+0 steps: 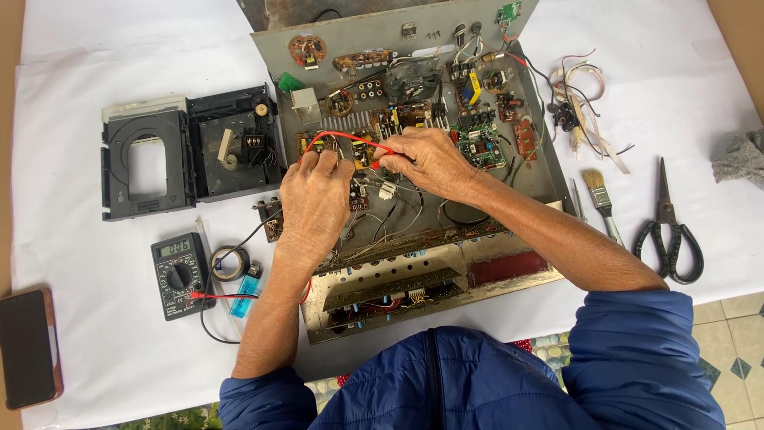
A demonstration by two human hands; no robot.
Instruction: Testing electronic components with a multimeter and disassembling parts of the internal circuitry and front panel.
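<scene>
An opened grey metal chassis (549,171) full of small circuit boards and wires lies in the middle of a white sheet. My left hand (314,199) rests on the boards at the chassis's left part, fingers curled down on something I cannot make out. My right hand (430,163) pinches a red test probe (390,159) and presses its tip onto a board. A red lead (342,137) arcs from the probe over to my left hand. A dark digital multimeter (181,275) lies at the lower left with red and black leads plugged in.
A black disc-drive tray unit (187,151) lies left of the chassis. Black tape roll (229,263) and blue lighter (248,285) sit by the meter. A phone (28,346) is at the far left edge. Brush (601,199), scissors (668,231), loose wire bundle (577,107) and grey rag (740,159) lie at the right.
</scene>
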